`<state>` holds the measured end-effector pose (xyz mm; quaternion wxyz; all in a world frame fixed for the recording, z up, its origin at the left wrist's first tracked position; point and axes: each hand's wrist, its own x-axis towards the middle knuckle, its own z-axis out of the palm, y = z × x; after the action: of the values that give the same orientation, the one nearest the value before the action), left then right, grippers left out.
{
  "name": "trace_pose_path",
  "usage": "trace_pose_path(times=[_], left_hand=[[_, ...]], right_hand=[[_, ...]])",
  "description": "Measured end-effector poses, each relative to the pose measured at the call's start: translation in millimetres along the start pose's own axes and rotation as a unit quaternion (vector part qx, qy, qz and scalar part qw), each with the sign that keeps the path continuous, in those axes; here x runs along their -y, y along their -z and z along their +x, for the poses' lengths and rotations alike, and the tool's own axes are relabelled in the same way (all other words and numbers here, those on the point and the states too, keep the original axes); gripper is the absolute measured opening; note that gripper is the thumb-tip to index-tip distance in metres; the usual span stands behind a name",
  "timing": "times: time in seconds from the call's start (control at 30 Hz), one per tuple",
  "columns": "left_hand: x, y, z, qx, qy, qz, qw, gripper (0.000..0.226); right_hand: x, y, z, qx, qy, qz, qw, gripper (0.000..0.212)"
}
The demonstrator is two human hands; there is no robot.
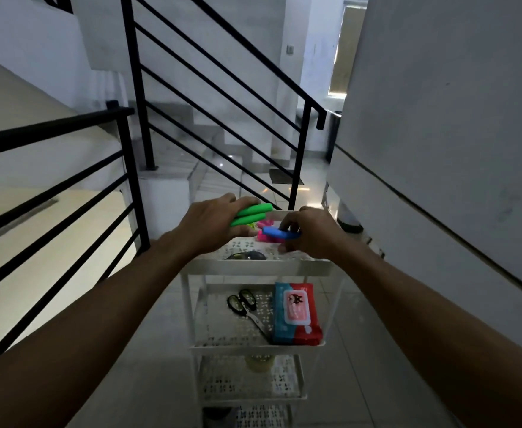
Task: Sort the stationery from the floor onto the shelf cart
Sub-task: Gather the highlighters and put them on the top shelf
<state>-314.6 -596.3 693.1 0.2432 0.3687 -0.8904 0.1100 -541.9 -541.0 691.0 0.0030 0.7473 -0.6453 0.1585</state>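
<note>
Biggest hazard: shelf cart (255, 267) parked at the head of a descending staircase, black railing (222, 97) just beyond; a nudge on the top tray could roll it, or send small pieces over the far rim and down the steps. Both hands over that top tray. Left hand (213, 227) with a closed grip around two green markers (252, 214), tips jutting past the fingers toward the far edge; loose hold there likely to drop one outside the tray. Right hand (310, 231) pinching a blue marker (279, 233) low over pink items (267, 233), too blurred to name; crowding there could knock them about. Dark object (247, 256) near the tray's front edge, unclear. Middle shelf: wipes packet (295, 313), corner over the rim, beside scissors (247, 307). Lower shelf: tape roll (259, 361), partly hidden.
</note>
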Motion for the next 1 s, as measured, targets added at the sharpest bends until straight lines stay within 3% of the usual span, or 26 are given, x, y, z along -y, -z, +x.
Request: trace_pose_path(times=[0.27,0.47,0.67,0.77,0.87,0.93,1.0], left_hand=[[0.4,-18.7,29.6,0.0,0.022,-0.024,0.999,0.068],[4.1,-24.9,39.3,0.019,0.028,-0.022,0.999,0.072],[1.9,-30.2,47.9,0.031,0.033,-0.044,0.998,0.071],[-0.3,-32.0,50.2,0.052,0.028,-0.054,0.997,0.074],[-9.6,-34.7,52.5,0.081,0.012,-0.077,0.994,0.072],[-18.8,-37.3,53.0,0.112,-0.001,-0.096,0.989,0.073],[-26.4,-38.8,52.4,0.145,-0.009,-0.118,0.982,0.077]], right_hand=[[-18.9,-12.5,3.7,0.008,0.012,0.01,1.0,0.048],[-25.3,-16.9,8.9,0.025,0.028,0.015,0.999,0.041],[-20.9,-27.6,13.3,0.007,0.024,0.091,0.996,0.032],[-24.6,-19.8,12.9,-0.005,-0.011,0.12,0.993,0.043],[-31.0,-2.7,12.0,-0.032,-0.055,0.234,0.97,0.06],[-32.7,4.7,11.5,-0.038,-0.05,0.272,0.96,0.059],[-33.4,6.7,10.9,-0.028,-0.036,0.236,0.971,0.05]])
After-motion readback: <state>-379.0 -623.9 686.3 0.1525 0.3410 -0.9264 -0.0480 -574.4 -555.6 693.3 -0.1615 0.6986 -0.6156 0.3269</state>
